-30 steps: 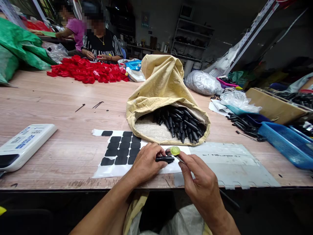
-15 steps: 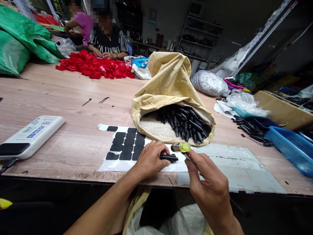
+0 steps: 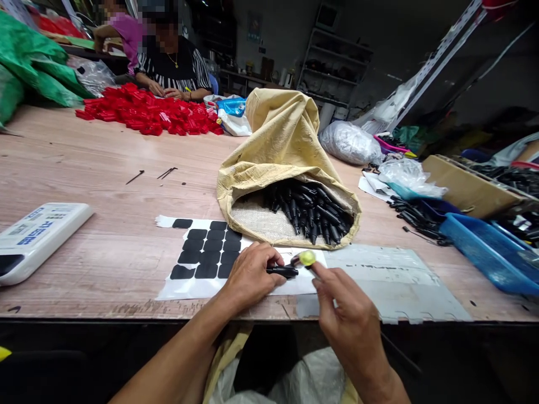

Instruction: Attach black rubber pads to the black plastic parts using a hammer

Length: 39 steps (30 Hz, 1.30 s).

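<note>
My left hand is closed on a slim black tube-shaped part, pressing it down on a white sheet. Rows of black rounded-square stickers cover the left of that sheet. In my right hand is a small hammer with a yellow translucent face; its head hovers by the black part's right end, slightly blurred. Whether the two touch, I cannot tell. Just beyond my hands lies a yellow woven sack, its mouth towards me, with many similar black parts inside.
A white device sits at the left. Red plastic pieces are heaped across the table before a co-worker in a striped top. On the right are a grey sheet, a blue tray and loose black parts.
My right hand and the hammer have come slightly left in the view, and the head now looks smeared. The whole scene has shifted left. The left hand keeps its hold.
</note>
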Available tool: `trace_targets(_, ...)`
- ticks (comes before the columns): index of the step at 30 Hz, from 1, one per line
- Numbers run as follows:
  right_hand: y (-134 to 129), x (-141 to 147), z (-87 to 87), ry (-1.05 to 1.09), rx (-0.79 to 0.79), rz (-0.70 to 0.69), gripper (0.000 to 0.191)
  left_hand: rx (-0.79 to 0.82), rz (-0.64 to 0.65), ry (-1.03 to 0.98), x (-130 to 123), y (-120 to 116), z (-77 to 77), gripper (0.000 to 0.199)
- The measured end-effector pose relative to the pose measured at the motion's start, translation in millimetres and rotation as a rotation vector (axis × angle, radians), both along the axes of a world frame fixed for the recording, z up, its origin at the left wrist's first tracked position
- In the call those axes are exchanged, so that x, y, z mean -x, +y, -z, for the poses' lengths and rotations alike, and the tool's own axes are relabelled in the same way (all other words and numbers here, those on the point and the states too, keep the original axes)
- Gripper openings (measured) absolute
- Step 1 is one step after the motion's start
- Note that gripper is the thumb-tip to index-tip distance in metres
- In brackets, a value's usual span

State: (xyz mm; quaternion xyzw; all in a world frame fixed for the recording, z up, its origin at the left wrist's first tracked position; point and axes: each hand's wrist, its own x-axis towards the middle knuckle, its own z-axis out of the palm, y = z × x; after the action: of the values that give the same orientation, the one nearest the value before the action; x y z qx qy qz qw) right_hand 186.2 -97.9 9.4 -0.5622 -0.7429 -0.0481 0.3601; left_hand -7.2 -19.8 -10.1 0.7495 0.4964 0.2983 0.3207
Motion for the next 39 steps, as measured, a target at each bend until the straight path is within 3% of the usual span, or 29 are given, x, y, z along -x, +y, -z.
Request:
trace_targets(3, 0, -6, 8.1, -0.034, 0.064, 0.023, 0.038, -0.007, 0.003, 0.003, 0, 0, 0.2, 0.018)
trace_targets(10, 8, -45, 9.6, -0.063, -0.006, 0.174, 0.04, 0.001, 0.059, 0.016, 4, -1, -5.1, 0.013)
trace_targets(15, 15, -82, 36.8, -0.204, -0.017, 0.082, 0.044, -0.012, 0.093, -0.023, 6, -1, -3.1, 0.009)
trace_targets(17, 18, -86, 39.5, -0.215, -0.039, 0.068, 0.042, -0.022, 0.104, -0.018, 6, 0, -1.3, 0.009)
trace_targets(21, 21, -65, 18.9, -0.162, -0.066, 0.048, 0.032, -0.035, 0.126, -0.008, 7, -1, 0.6, 0.01)
trace_targets(24, 26, -35, -1.1, -0.144, 0.025, -0.105, 0.028, -0.046, 0.133, -0.004, 7, -2, 1.0, 0.012)
trace_targets(27, 33, -13, -10.0, -0.187, 0.144, -0.205, 0.019, -0.067, 0.143, -0.004, 7, -2, 1.8, 0.012)
trace_targets(32, 43, -3, -3.5, -0.259, 0.218, -0.273, 0.014, -0.1, 0.159, 0.018, 7, -2, 1.5, 0.01)
trace_targets(39, 52, -2, 11.8, -0.172, 0.242, -0.345, 0.019, -0.08, 0.14, 0.075, 4, -3, -1.3, 0.003)
